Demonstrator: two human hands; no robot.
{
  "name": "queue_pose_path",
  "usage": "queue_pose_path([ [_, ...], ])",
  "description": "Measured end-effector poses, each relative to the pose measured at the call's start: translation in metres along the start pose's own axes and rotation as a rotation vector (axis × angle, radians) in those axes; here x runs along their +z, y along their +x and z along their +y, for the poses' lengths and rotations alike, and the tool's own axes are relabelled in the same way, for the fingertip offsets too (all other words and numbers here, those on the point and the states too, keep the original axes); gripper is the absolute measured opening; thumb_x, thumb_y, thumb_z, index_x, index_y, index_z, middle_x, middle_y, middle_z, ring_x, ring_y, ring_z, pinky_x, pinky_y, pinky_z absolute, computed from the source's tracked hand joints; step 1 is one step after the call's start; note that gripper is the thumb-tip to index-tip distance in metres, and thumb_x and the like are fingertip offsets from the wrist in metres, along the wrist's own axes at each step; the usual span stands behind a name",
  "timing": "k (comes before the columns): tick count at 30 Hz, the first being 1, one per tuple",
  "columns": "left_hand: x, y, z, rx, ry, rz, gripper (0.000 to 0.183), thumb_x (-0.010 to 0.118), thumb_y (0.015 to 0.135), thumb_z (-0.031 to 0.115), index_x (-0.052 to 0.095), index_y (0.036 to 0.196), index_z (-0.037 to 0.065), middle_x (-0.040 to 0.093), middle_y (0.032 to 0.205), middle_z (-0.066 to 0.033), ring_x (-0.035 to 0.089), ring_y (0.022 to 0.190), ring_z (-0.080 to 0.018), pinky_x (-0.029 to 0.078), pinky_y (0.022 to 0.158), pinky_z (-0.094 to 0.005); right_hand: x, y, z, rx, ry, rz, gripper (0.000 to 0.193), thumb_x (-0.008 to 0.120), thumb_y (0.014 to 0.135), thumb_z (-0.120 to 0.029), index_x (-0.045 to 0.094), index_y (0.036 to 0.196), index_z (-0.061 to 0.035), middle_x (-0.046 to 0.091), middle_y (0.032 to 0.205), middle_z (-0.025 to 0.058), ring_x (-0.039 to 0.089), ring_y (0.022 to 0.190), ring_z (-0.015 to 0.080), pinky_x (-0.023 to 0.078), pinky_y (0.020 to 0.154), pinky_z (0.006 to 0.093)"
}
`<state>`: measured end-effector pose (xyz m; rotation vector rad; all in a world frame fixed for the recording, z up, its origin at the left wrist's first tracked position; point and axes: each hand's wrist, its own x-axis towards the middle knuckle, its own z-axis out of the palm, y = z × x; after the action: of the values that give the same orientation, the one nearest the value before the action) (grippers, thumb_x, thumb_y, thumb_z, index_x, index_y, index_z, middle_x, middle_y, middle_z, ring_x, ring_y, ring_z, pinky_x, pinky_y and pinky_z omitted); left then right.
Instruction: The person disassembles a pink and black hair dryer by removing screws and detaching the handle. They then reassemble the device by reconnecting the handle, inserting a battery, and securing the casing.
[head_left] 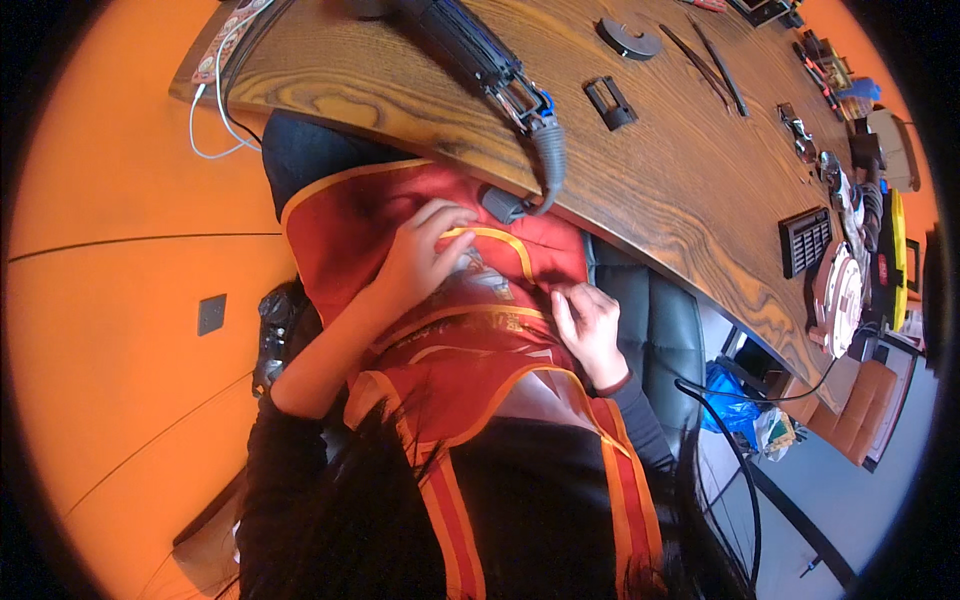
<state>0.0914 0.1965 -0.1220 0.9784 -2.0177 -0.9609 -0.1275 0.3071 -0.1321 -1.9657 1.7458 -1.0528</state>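
My left hand (428,250) rests on the red apron (345,215) over my lap. Its fingers are loosely bent and apart, with nothing in them. Across the lap, my right hand (592,328) lies by the end of the apron's curved yellow trim (515,243). Its fingers are curled together, and what they may hold is hidden. Beyond the hands, a long black device (465,45) with an opened end lies on the wooden table (390,95). A grey ribbed cable sleeve (550,155) bends from it over the table edge to a dark end piece (503,205).
On the table lie a dark ring-shaped part (628,40), a black frame (610,103), tweezers (735,80), a black gridded tray (806,242) and a round pale object (838,290). A power strip (218,55) sits at the far left corner. A blue bag (730,400) is below, right.
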Motion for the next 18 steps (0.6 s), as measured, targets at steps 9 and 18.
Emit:
queue_pose_path([
  [9,0.047,0.029,-0.047,0.115,0.227,-0.108,0.039,0.062,0.068,-0.002,0.053,0.105,0.003,0.052,0.101,-0.0176,0.052,0.095,-0.0345,0.043,0.084,-0.0401,0.016,-0.018,0.017,0.125,0.069,0.033,0.010,0.059,0.080,-0.012,0.062,0.085,-0.0046,0.064,0.076,0.0119,0.063,0.066,0.0263,0.050,0.060,0.0320],
  [18,0.044,0.031,-0.027,0.242,0.439,-0.415,0.043,0.067,0.070,0.015,0.048,0.106,0.000,0.054,0.102,-0.0130,0.053,0.097,-0.0299,0.042,0.083,-0.0402,0.014,0.019,-0.001,-0.051,-0.067,-0.010,0.036,0.055,0.080,-0.008,0.051,0.116,-0.0023,0.053,0.111,0.0170,0.052,0.102,0.0319,0.042,0.088,0.0367],
])
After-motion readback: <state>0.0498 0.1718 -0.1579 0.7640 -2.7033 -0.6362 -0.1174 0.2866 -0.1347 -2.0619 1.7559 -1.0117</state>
